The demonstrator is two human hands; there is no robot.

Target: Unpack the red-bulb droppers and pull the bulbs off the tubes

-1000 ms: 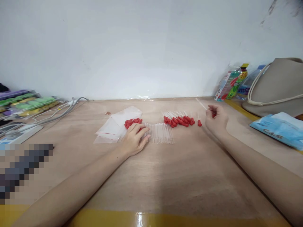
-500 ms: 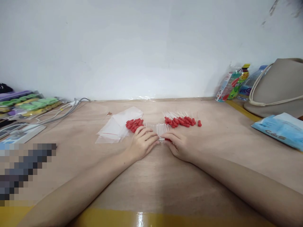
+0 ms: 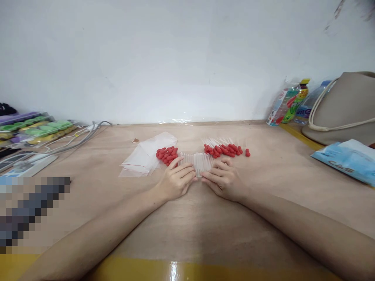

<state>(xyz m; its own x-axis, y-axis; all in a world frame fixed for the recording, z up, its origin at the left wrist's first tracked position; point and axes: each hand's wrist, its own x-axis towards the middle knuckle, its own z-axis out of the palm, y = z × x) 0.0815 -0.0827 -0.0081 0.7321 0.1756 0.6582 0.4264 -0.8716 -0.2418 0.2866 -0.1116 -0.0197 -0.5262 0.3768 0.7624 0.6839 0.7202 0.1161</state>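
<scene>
A row of clear glass tubes (image 3: 197,161) lies on the wooden table (image 3: 187,218). My left hand (image 3: 175,180) rests on the row's left end, fingers stretched flat. My right hand (image 3: 224,180) presses on the right end, fingers flat and pointing left. The two hands' fingertips nearly meet over the tubes. A small pile of red rubber bulbs (image 3: 166,153) sits just behind my left hand. Further right lies a row of assembled droppers with red bulbs (image 3: 224,149), and one lone red bulb (image 3: 247,153) at its right end.
Clear zip bags (image 3: 142,158) lie left of the bulbs. Cables (image 3: 73,142) and green and purple trays (image 3: 35,127) are at far left. At right stand packaged bottles (image 3: 288,102), a beige bag (image 3: 342,107) and a blue packet (image 3: 345,160). A white wall backs the table.
My right hand came from the far right, where it held a dropper, down to the glass tubes. Both hands now lie flat on the row, which looks drawn closer together.
</scene>
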